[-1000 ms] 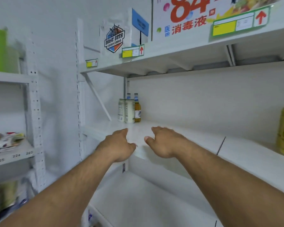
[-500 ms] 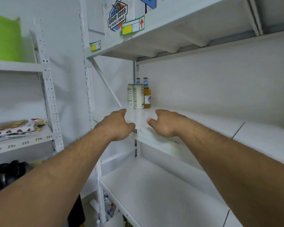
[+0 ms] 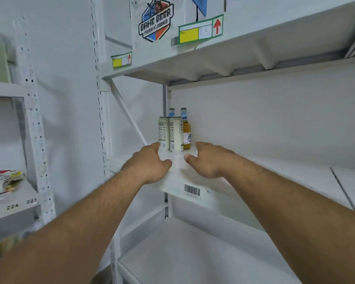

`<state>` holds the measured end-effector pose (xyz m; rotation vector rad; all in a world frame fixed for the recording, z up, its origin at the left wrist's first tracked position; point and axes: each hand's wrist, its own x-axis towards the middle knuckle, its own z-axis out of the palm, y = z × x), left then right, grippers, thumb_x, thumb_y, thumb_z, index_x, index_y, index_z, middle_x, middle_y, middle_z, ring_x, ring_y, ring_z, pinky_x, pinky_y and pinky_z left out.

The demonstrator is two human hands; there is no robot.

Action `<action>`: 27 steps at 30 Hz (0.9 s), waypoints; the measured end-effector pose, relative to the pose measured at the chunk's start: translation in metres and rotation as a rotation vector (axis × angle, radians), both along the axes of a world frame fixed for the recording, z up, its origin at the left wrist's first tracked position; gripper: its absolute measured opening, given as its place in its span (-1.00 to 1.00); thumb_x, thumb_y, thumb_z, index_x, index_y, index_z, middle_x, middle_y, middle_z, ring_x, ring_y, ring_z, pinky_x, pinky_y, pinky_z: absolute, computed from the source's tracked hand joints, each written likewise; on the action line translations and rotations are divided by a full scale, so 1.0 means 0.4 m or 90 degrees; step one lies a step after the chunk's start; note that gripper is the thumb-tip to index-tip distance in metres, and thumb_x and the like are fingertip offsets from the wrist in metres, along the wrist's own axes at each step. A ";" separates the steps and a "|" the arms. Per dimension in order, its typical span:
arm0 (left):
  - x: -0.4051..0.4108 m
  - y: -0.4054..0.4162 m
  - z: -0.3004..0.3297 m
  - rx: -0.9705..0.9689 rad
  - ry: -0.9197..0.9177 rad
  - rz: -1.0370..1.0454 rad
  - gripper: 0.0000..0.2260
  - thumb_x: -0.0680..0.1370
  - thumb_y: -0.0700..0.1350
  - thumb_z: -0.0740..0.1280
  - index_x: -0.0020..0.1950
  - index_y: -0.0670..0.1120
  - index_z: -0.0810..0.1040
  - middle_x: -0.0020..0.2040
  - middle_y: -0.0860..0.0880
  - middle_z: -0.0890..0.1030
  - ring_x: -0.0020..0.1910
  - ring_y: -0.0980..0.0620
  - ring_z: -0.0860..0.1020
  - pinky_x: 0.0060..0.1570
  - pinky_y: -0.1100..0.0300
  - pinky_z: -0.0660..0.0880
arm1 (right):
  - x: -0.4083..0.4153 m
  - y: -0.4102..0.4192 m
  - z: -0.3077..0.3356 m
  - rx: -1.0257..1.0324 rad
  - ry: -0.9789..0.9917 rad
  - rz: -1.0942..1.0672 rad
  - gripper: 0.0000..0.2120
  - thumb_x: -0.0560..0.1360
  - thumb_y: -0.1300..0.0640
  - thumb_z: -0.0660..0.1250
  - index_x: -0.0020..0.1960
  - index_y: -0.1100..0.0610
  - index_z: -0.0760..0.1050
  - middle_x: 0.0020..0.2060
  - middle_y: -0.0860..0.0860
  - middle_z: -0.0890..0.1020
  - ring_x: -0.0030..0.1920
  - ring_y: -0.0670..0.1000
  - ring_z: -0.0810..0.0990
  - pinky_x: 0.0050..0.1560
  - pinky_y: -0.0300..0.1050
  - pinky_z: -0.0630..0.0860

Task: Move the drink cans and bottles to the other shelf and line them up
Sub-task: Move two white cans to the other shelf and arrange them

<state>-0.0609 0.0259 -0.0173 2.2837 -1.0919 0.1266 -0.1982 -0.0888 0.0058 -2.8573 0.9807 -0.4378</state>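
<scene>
Head view: two cans [image 3: 171,133], two bottles [image 3: 185,130] clustered upright at shelf [image 3: 244,179] back corner. Left hand [image 3: 150,163], right hand [image 3: 205,158] empty, fingers relaxed, just short of cans (reach step, likely). Next: grip front cans, lift clear.

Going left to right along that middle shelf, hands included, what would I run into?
Left hand → left white can → right white can → amber bottle → right hand.

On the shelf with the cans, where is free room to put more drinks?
Free: the middle shelf right of the amber bottle, along the back wall. Crowded: the left back corner, where two white cans and two bottles stand packed together.
</scene>
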 end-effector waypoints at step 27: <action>0.351 -0.204 0.046 0.020 -0.006 -0.071 -0.41 0.65 0.14 0.28 0.64 0.08 0.20 0.59 0.03 0.34 0.52 -0.06 0.37 0.39 0.08 0.36 | 0.390 -0.218 -0.001 -0.028 -0.021 -0.068 -0.35 0.63 -0.30 0.09 0.59 0.05 0.21 0.45 0.05 0.44 0.35 0.14 0.50 0.30 0.08 0.49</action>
